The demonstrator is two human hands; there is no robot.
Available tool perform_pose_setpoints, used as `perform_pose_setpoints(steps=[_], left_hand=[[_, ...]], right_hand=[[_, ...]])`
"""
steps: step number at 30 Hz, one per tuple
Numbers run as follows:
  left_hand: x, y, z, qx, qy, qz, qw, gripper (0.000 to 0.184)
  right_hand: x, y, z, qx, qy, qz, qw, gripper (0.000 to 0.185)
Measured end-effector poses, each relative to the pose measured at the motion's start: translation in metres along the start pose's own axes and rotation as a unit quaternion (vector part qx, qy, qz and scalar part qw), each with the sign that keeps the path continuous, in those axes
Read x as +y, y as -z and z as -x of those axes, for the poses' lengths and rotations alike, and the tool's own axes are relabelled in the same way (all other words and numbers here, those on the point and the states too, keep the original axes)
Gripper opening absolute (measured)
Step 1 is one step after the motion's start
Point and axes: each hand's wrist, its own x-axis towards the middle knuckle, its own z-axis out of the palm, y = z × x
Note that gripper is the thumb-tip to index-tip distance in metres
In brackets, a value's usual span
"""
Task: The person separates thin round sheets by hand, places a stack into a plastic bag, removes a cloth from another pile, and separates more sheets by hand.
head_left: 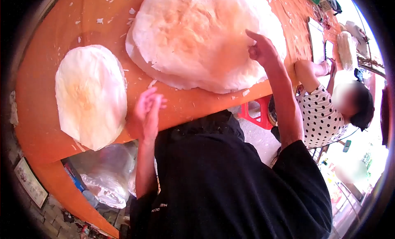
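My left hand point(149, 109) hovers near the front edge of the orange-covered table point(164, 111), fingers loosely apart, with nothing in it. It is between a smaller oval stack of thin white sheets point(91, 97) and a much larger, thick round stack of white sheets point(193, 41). Over the right side of the large stack is my right hand point(263, 49), its index finger stretched out and the other fingers partly curled. No object shows in it; whether it touches the stack I cannot tell. Both stacks look yellowish in the middle and ragged at the rim.
White scraps lie scattered over the table. Clear plastic bags point(108, 177) are below its front edge, and a red stool point(259, 113) stands under it. To the right sits a person in a dotted shirt point(323, 115), beside a white board point(317, 39) and a white bundle point(347, 50).
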Motion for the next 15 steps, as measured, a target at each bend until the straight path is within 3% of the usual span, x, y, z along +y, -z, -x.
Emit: perform_pose_setpoints(steps=[1, 2, 3, 4, 6, 7, 8, 10, 12, 14, 15], left_hand=[[-0.005, -0.01, -0.004, 0.0, 0.002, -0.005, 1.0, 0.028], [-0.01, -0.019, -0.009, -0.024, 0.063, 0.064, 0.996, 0.03], [-0.014, -0.024, -0.011, -0.049, 0.125, 0.132, 0.982, 0.032], [-0.017, -0.027, -0.013, -0.049, 0.127, 0.126, 0.983, 0.032], [-0.021, -0.033, -0.023, -0.084, 0.185, 0.264, 0.943, 0.037], [-0.027, -0.033, -0.031, -0.133, 0.164, 0.266, 0.941, 0.041], [-0.01, -0.045, -0.026, -0.133, 0.169, 0.263, 0.941, 0.041], [0.023, -0.07, -0.023, -0.099, 0.117, 0.391, 0.907, 0.044], [0.017, -0.073, -0.03, -0.096, 0.088, 0.411, 0.902, 0.043], [0.01, -0.076, -0.037, -0.123, 0.086, 0.448, 0.881, 0.04], [0.004, -0.081, -0.04, -0.084, 0.111, 0.398, 0.907, 0.036]], right_hand=[[-0.004, -0.02, 0.01, 0.014, 0.04, 0.006, 0.999, 0.026], [-0.008, -0.031, 0.015, 0.011, 0.038, 0.002, 0.999, 0.026], [-0.01, -0.038, 0.02, -0.053, 0.145, 0.025, 0.988, 0.024], [-0.016, -0.046, 0.028, -0.114, 0.25, 0.047, 0.96, 0.022], [-0.05, -0.074, 0.072, -0.022, 0.287, 0.079, 0.954, 0.017], [-0.062, -0.068, 0.082, -0.039, 0.327, 0.077, 0.941, 0.02], [-0.075, -0.063, 0.094, 0.025, 0.294, 0.063, 0.954, 0.019], [-0.083, -0.05, 0.101, 0.046, 0.28, -0.032, 0.958, 0.022], [-0.058, -0.008, 0.073, 0.023, 0.244, -0.012, 0.969, 0.022], [-0.033, 0.025, 0.049, 0.004, 0.121, 0.02, 0.992, 0.016], [-0.017, 0.029, 0.04, 0.032, 0.132, 0.024, 0.99, 0.018]])
